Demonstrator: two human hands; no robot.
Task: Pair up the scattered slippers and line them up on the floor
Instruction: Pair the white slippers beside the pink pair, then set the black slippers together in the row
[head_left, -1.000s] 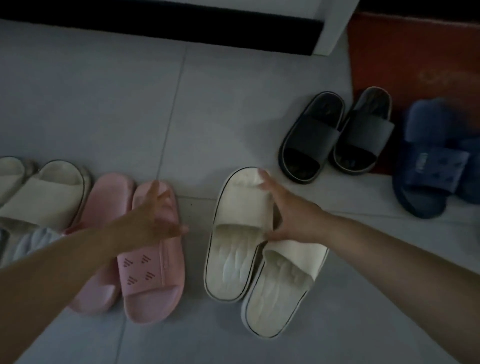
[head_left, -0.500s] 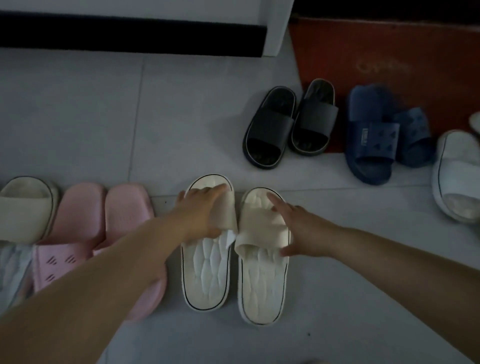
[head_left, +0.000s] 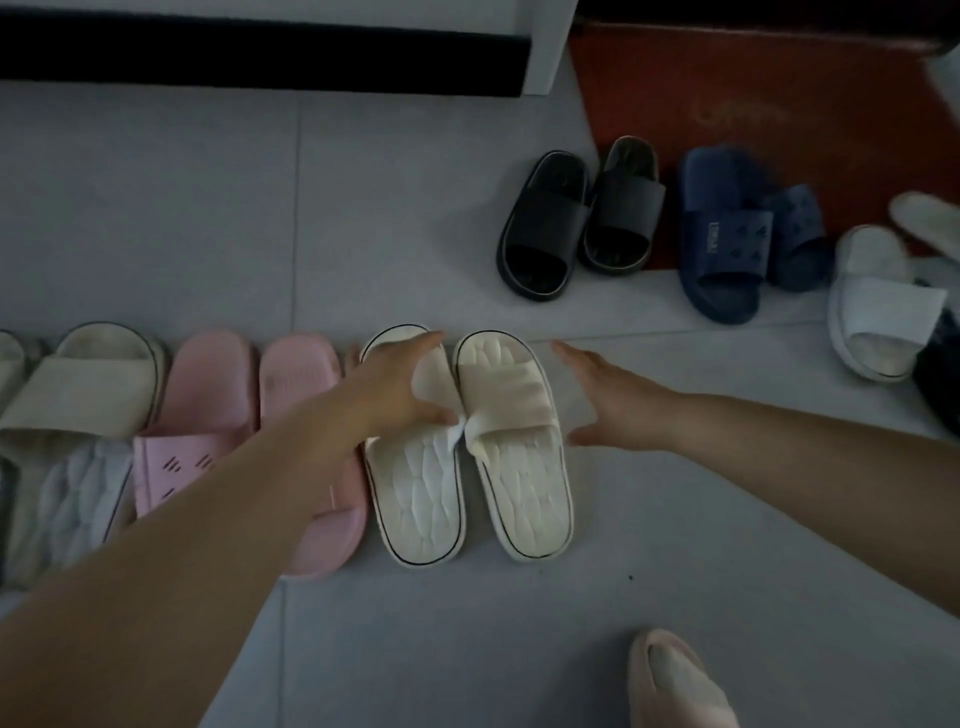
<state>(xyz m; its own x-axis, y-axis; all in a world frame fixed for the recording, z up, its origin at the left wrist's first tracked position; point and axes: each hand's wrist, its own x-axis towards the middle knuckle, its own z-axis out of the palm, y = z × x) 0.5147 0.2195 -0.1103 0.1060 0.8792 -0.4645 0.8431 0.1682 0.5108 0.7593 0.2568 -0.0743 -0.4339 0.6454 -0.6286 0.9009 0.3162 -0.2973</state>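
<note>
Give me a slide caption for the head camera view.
Left hand rests on the cream slipper pair beside pink slippers; right hand open alongside.

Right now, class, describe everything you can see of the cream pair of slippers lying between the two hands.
The cream pair of slippers is two open-toed slides of soft, foam-like material, with wide straps, wavy quilted footbeds and a thin dark line round each sole. They lie side by side, upright, toes pointing away, on the grey tiled floor, right of the pink pair. The left hand rests on the left slide's strap; the right hand is open just beside the right slide, seemingly not touching.
</note>
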